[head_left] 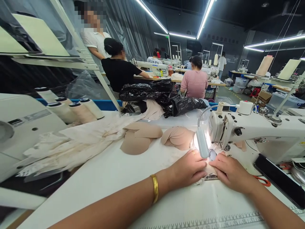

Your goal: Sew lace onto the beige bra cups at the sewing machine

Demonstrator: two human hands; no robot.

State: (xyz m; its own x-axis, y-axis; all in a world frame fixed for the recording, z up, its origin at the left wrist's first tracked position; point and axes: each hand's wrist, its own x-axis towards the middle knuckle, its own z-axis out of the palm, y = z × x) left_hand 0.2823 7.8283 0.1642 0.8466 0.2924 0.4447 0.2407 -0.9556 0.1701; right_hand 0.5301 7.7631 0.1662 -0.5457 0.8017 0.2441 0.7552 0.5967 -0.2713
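White worktable (pixel 95 178) spread to the left and front of a white sewing machine (pixel 252 128), landmark for every place given here. Just in front of its needle end, a small piece of pale cloth (pixel 210 169), partly covered by fingers and brightly lit by a gooseneck lamp (pixel 202 143) at the machine's left end.

Left hand (pixel 188 167), with a gold bangle (pixel 155 188) at the wrist, to the front left of the needle end: fingers bent and close together over the cloth, thumb tucked just below. Right hand (pixel 231 171) directly in front of the needle end: fingers curved down onto the cloth, tips near those of the left hand. Both hands in contact with the cloth; cannot tell pinching from flat pressing.

Apparently in the middle of guiding cloth under the needle, stitching itself hidden from view. Called for next, as a judgement: light, even steering with both hands, cloth kept flat, fingertips clear of the needle.

Left of the sewing machine, two overlapping piles of tan rounded pieces: a near pile (pixel 178 136) and a farther pile (pixel 135 144). In front of its right part, a black phone (pixel 280 181). Well beyond, to the left, a seated co-worker in pink (pixel 194 81).
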